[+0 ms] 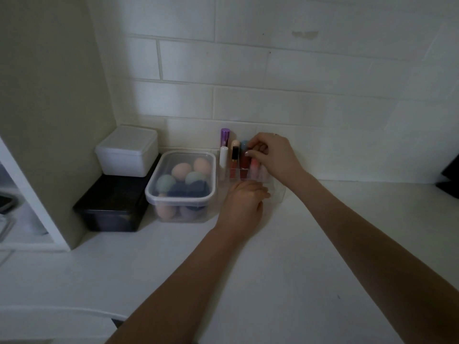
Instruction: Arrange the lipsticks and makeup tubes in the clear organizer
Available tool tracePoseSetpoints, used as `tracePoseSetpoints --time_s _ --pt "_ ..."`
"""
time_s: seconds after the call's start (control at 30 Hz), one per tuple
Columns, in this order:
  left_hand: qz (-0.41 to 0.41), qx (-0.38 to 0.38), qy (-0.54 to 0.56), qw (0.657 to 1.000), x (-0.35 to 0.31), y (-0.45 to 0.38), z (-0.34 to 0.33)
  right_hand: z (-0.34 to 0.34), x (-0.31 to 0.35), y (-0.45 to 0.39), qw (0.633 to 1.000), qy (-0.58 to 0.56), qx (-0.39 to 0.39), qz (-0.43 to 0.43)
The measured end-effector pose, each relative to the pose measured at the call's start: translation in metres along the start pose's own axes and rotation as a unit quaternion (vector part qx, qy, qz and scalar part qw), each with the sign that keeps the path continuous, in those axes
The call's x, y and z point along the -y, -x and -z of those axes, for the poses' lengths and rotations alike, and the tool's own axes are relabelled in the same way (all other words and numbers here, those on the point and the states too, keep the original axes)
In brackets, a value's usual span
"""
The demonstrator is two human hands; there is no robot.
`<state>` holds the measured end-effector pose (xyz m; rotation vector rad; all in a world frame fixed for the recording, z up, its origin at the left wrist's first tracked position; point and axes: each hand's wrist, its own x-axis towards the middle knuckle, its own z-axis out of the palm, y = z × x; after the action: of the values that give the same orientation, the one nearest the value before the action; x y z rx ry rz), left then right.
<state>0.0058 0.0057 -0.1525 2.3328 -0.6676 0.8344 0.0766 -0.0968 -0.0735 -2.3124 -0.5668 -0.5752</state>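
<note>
The clear organizer [278,192], set on the bench [298,244] against the wall, is steadied by the left hand [244,202], fingers curled at its front. A red tube [244,165] is pinched upright in the right hand [272,155], apparently for slotting.

Dim in here, a greyish cast over everything; soft shadows pool along the white tiled wall [273,70], and straight lines bow toward the edges.
</note>
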Motion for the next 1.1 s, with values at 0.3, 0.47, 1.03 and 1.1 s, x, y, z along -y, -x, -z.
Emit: tracePoseSetpoints --time_s 0.3,0.47,1.03,1.1 --pt "-0.009 -0.001 -0.001 1.000 0.000 0.000 0.002 0.006 -0.014 0.007 1.000 0.004 0.012 -0.016" --pt "0.001 0.013 0.008 1.000 0.000 -0.001 0.002 0.020 -0.026 0.021 1.000 0.016 -0.024 -0.006" --pt "0.081 0.030 -0.057 0.995 0.017 -0.006 -0.013 -0.024 -0.029 0.076 0.966 -0.124 -0.007 -0.227" --pt "0.078 0.028 -0.056 0.995 0.019 -0.006 -0.012 -0.025 -0.028 0.079 0.965 -0.128 0.002 -0.230"
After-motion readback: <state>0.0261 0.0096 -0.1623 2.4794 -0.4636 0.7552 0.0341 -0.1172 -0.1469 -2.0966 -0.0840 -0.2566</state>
